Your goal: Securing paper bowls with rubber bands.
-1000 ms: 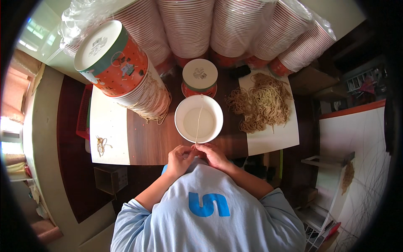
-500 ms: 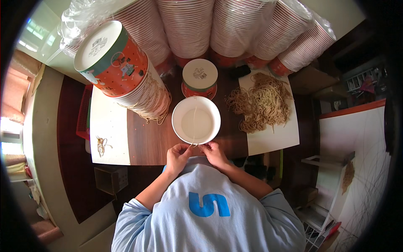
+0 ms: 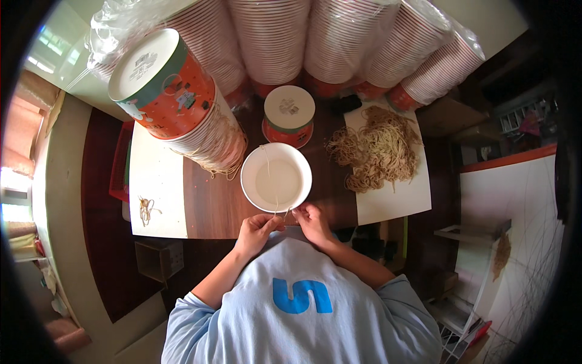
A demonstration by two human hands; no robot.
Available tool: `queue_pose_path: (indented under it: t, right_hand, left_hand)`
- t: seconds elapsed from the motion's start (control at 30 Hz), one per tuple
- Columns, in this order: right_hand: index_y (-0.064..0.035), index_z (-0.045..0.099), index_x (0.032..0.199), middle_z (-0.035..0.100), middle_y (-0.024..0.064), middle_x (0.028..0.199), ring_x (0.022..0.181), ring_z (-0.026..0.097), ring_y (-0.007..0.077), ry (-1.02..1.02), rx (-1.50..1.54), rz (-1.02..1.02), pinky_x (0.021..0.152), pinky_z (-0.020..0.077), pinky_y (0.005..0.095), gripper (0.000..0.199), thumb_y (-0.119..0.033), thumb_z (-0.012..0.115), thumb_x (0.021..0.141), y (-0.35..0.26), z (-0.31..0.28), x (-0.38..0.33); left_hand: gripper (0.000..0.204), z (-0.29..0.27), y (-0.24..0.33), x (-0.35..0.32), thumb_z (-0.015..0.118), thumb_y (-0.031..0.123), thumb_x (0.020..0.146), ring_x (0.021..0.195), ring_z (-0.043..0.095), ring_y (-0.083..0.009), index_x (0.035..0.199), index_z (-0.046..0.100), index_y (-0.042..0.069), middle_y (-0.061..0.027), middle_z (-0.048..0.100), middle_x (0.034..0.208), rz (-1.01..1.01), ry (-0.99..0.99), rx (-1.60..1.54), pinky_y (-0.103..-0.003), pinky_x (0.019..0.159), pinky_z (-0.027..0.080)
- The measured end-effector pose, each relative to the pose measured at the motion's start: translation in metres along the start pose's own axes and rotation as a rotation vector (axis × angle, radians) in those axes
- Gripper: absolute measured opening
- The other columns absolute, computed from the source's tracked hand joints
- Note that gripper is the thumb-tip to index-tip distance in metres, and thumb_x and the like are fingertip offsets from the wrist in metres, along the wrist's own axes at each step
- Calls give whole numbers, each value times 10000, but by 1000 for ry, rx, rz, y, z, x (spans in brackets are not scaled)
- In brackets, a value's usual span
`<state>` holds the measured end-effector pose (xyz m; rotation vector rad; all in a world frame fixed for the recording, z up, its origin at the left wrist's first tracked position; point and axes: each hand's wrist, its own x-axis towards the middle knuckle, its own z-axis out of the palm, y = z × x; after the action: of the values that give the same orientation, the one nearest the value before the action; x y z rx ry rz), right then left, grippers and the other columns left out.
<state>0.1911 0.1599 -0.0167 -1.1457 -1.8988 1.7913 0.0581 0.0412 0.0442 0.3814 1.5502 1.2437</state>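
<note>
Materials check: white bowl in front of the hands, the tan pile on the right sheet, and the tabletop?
White bowl: likely coated paper, matte, thin rolled rim, like the stacked cups behind. Tan pile: looks like rubber bands, thin tangled loops; could be string. Tabletop: wood or wood-look laminate, brown grain, slight sheen.

The white bowl [image 3: 276,178] now sits slightly nearer both hands, with the rubber band [image 3: 269,176] stretched across it.
</note>
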Motion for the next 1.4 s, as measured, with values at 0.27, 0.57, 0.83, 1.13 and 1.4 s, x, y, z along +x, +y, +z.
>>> queue_pose_path:
  t: [0.27,0.57,0.83,1.13,1.4]
  right_hand:
    - [-49,589,928,556,97,990,756,608,209,-1,-466,-794,632,502,276,254,-8,705,705,-70,-17,-14]
    - [-64,629,799,600,68,900,785,618,246,-97,-401,-802,650,506,336,119,-23,679,700,-59,-11,-9]
    - [-113,656,798,628,60,854,727,614,240,-61,-535,-770,608,496,352,92,-161,694,730,-56,-12,-3]
    - [-94,580,993,582,106,932,824,590,306,-158,-778,-686,717,478,421,365,-295,693,710,-107,-25,27]
    - [-18,619,907,627,232,946,917,606,370,-204,-1053,-208,786,480,469,253,-215,609,749,-100,-27,133]
  left_hand:
    - [192,-7,3,-15,604,174,889,720,585,-75,906,650,-11,-43,664,779,109,13,97,-216,652,468]
    - [118,-2,36,-31,626,95,856,724,589,-107,852,617,-23,-71,639,778,365,-4,152,-251,672,480]
    - [100,-11,64,-33,581,59,865,694,521,-63,796,572,-13,-17,592,759,459,-47,-37,-208,613,427]
    - [91,-15,92,-26,628,10,728,727,581,-312,815,600,12,-125,586,763,887,-147,555,-378,645,483]
    - [114,-6,87,-32,657,35,738,778,612,-292,850,643,13,-128,622,830,960,-277,720,-365,710,501]
